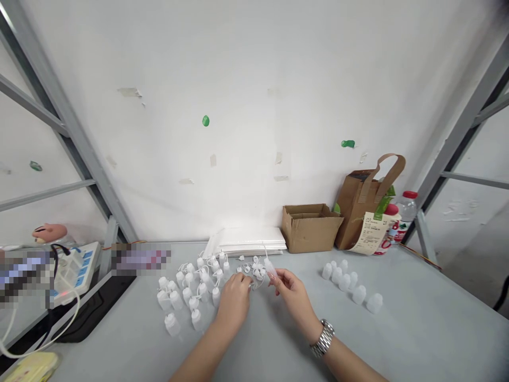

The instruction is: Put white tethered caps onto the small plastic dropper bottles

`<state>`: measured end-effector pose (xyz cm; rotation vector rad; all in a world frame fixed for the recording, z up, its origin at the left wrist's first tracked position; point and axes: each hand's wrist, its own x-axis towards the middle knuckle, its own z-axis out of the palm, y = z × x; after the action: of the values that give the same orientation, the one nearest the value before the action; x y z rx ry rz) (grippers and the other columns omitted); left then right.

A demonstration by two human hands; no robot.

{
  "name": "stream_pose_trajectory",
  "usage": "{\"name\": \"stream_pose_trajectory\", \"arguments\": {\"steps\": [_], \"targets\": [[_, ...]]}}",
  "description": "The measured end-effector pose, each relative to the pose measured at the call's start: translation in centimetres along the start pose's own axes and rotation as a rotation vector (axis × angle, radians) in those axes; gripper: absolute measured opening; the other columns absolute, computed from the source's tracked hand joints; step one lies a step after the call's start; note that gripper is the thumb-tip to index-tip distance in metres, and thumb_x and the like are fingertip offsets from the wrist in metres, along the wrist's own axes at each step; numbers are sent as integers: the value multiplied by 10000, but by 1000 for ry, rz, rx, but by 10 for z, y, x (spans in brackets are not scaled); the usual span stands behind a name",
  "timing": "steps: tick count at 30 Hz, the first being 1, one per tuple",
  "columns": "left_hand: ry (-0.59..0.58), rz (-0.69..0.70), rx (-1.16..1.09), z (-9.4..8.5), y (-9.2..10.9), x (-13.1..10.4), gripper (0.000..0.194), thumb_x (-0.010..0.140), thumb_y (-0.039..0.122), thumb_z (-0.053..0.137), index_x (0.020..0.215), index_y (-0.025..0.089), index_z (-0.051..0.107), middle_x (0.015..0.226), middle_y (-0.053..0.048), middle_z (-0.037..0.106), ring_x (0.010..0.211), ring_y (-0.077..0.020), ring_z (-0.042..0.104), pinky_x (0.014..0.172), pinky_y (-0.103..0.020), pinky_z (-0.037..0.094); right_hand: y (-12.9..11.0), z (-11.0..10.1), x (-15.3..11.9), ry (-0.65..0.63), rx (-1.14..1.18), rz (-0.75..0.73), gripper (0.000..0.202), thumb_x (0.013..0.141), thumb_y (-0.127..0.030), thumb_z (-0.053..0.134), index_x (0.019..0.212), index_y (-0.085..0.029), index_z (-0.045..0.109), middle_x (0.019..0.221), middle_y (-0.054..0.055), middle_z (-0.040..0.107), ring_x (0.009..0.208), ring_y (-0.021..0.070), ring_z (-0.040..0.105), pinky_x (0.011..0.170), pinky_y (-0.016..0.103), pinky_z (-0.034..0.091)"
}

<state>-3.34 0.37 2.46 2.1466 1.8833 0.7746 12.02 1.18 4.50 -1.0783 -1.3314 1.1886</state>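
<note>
My right hand pinches a small translucent white bottle, tilted, with a thin white tip or cord rising from its top. My left hand has its fingers curled down at the near edge of a pile of small white caps with cord loops; what its fingertips hold, if anything, is hidden. To the left of that hand stand many small capped bottles, several with white loops on top. Over to the right, several translucent bottles without loops stand in a loose group.
A stack of white sheets lies against the wall beside an open cardboard box. Behind on the right are a brown paper bag and a red-capped bottle. A power strip with cables lies at the left; metal posts flank the table.
</note>
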Motion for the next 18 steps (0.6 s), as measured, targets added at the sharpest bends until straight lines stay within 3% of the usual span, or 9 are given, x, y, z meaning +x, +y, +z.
{"name": "stream_pose_trajectory", "arguments": {"steps": [5,8,11,15,18], "targets": [[97,-55,-178,-2,2,3,281,791,141,412,991,169,609,958,-99,615,938,-240,560,834,-392,419,3,0,0,-12,-14,-24,412,687,-559,596,807,-167,639,710,42,614,639,176,519,563,257,423],[167,-149,-528,-5,5,8,248,780,224,483,981,161,612,1007,-98,626,932,-217,585,838,-366,444,5,-1,-1,-27,-51,-43,392,720,-532,577,846,-165,631,731,41,619,635,171,512,588,264,421],[110,-253,-907,-9,8,11,275,768,241,530,1014,149,610,991,-96,665,913,-198,613,819,-336,471,6,0,-2,-18,-112,-66,354,733,-494,580,860,-169,633,713,28,607,609,163,495,615,276,412],[20,-510,-1567,-9,9,12,194,722,125,612,909,140,659,925,-75,688,868,-139,623,846,-255,459,5,3,-7,-12,-159,-80,305,724,-466,595,818,-179,637,683,20,591,619,172,495,628,284,401],[14,-604,-1755,-6,8,11,177,753,45,556,856,144,660,915,-60,681,819,-101,629,833,-217,470,7,7,-11,-18,-192,-81,268,707,-438,615,784,-181,634,713,28,605,663,187,506,650,290,397]]}}
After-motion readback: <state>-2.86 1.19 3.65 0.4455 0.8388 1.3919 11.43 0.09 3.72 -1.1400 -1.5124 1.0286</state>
